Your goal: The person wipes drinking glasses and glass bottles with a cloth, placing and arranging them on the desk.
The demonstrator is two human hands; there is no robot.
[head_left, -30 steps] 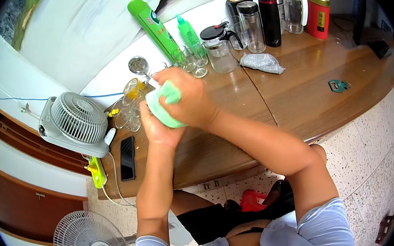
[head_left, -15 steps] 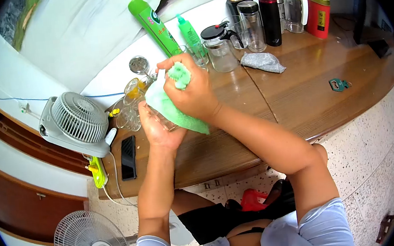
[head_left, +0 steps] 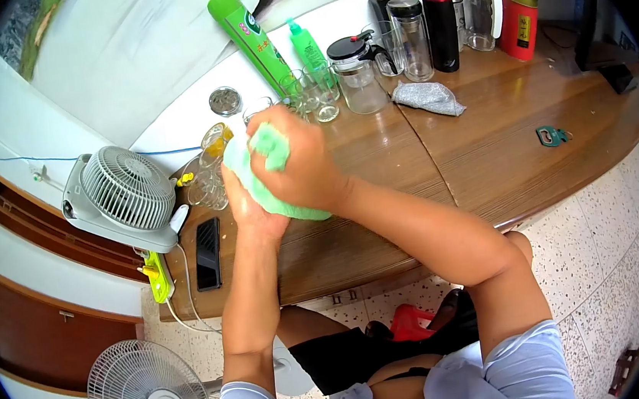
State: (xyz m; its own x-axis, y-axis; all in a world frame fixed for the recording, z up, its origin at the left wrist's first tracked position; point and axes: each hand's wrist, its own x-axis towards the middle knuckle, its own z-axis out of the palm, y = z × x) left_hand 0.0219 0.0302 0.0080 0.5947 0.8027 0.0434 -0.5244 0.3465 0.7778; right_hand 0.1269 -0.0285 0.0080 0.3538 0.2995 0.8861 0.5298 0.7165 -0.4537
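Note:
My right hand is closed around a bunched light green cloth, whose top pokes out of the fist. The rest of the cloth spreads down and left over my left hand. That left hand is cupped from below around a clear glass, which the cloth and fingers now mostly hide. Just beyond my hands stand several clear drinking glasses. Left of them, near my left fingers, are more glassware and a cup with something orange-yellow.
On the wooden table are a phone, a small fan, a glass teapot, a grey cloth bundle and a teal bottle opener. Green bottles, flasks, a pitcher and a red tin line the back.
Both hands have shifted slightly left, my right hand also lower with the cloth. More of the standing glasses shows behind them. The held glass, partly visible earlier, is now covered.

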